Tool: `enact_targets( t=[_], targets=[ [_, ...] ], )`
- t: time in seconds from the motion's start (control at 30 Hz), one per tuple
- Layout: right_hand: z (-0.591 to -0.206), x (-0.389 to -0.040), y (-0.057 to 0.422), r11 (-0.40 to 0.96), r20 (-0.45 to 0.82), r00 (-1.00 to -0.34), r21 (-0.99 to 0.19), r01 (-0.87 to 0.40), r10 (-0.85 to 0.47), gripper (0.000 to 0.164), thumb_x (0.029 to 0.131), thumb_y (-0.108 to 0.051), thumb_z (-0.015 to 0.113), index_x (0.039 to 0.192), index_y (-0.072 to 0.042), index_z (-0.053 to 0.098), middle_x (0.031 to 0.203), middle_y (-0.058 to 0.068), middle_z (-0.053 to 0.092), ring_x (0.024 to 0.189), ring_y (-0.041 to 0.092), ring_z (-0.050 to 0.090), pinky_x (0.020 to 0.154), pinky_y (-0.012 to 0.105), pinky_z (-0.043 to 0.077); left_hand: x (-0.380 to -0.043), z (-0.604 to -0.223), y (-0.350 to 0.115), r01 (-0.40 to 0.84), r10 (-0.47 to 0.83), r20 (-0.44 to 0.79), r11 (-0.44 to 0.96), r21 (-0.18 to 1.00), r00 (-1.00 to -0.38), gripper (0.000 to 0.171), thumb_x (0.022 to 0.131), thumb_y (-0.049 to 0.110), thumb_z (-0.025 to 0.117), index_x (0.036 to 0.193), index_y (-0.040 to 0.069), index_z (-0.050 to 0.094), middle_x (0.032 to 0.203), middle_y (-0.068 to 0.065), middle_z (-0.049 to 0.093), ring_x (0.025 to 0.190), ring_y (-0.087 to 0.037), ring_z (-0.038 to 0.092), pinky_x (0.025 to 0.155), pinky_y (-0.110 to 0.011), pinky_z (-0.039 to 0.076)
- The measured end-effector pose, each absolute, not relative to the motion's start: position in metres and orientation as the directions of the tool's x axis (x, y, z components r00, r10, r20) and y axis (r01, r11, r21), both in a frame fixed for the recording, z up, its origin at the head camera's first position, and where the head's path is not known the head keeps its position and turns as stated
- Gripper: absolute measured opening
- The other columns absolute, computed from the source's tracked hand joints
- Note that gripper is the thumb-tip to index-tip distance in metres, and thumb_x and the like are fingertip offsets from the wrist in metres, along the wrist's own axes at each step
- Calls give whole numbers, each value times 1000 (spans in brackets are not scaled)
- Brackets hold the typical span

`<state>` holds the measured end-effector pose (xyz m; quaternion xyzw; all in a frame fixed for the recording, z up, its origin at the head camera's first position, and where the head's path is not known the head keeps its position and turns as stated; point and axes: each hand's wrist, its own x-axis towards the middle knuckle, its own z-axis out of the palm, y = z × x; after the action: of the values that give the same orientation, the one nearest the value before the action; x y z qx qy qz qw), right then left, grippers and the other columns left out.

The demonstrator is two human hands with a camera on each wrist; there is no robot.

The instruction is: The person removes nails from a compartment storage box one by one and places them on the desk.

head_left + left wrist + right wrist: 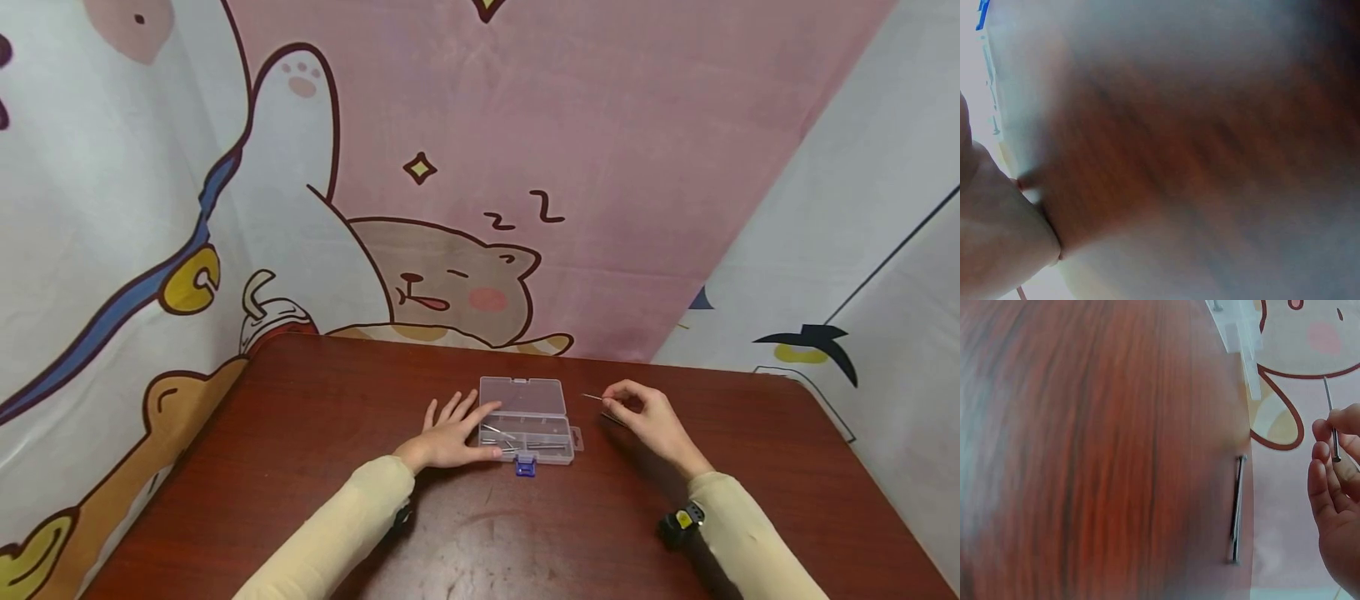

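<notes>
A clear plastic box [562, 456] with compartments lies on the table, its lid [525, 397] folded open toward the wall. Thin metal nails [498, 432] lie inside. My left hand [444, 437] rests at the box's left side with fingers spread, the index over the edge by the lid and the thumb at the front corner. To the right of the box, my right hand [651, 421] pinches a nail [1335, 440] between thumb and fingertips, its point away from the palm. Two more nails [1237, 509] lie side by side on the table beneath that hand.
A blue latch [526, 467] sticks out from the box's front, and a clear hanging tab [577, 438] from its right side. The reddish-brown wooden table [465, 542] meets a cartoon-printed cloth [600, 167] at its back edge.
</notes>
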<state>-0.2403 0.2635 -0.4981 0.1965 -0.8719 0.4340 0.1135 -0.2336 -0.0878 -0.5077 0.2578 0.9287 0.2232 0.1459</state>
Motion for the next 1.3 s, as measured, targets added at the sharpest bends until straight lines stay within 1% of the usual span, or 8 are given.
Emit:
enact_targets(
  t=[0.33,0.53,0.67,0.77,0.9,1.13,1.23,1.3],
  targets=[
    [-500,-234,289,631,364,-913,-668,-394,-185,6,91,-6,66,97,-6,67,90,8,68,77,12,61,66,21,48,-234,-509,-88,413,544,-159,768,491,-824,79,88,65,54,154,34,23,160,-12,9,145,-35,5,108,-62,-3],
    [-501,-231,296,664,407,-899,-630,-404,-161,6,89,-4,69,94,-7,68,87,4,67,74,10,58,63,19,44,-234,-508,-90,412,546,-157,764,497,-823,80,88,64,55,154,33,23,160,-12,9,145,-35,4,107,-63,-4],
    [-504,-232,300,702,411,-895,-585,-405,-174,8,85,-3,73,89,-10,70,86,-1,65,76,9,56,66,22,45,-234,-507,-90,408,541,-157,766,497,-826,80,88,64,55,154,34,23,160,-12,9,145,-35,4,107,-63,-4],
    [-506,-233,303,726,381,-907,-570,-385,-181,8,83,-5,75,88,-11,72,86,-1,64,75,10,54,65,24,45,-234,-507,-91,408,540,-152,766,496,-828,80,88,64,55,154,33,23,160,-12,10,145,-36,4,107,-63,-3],
    [-508,-236,305,745,301,-935,-576,-336,-189,5,84,-6,74,88,-8,72,85,0,66,71,12,53,60,25,42,-235,-507,-90,414,546,-151,763,496,-824,80,88,64,54,154,32,23,160,-13,10,145,-36,5,107,-63,-3],
    [-509,-243,306,755,154,-966,-603,-257,-206,6,87,-9,72,89,-4,71,79,0,64,70,14,53,61,27,42,-235,-508,-89,415,548,-157,765,493,-822,80,88,64,54,154,33,23,160,-13,10,145,-36,5,107,-63,-3],
    [-509,-244,306,763,147,-969,-598,-246,-197,6,87,-9,71,88,-4,71,79,0,64,70,14,52,62,27,42,-234,-508,-88,416,548,-158,764,493,-821,80,88,65,54,154,33,23,160,-12,10,145,-36,5,107,-63,-3],
    [-509,-244,304,759,172,-969,-604,-245,-175,5,87,-9,71,89,-4,70,80,1,65,68,14,52,59,27,42,-234,-507,-88,414,547,-155,763,496,-822,80,88,65,55,154,33,23,160,-13,10,145,-36,5,107,-63,-3]
  ],
)
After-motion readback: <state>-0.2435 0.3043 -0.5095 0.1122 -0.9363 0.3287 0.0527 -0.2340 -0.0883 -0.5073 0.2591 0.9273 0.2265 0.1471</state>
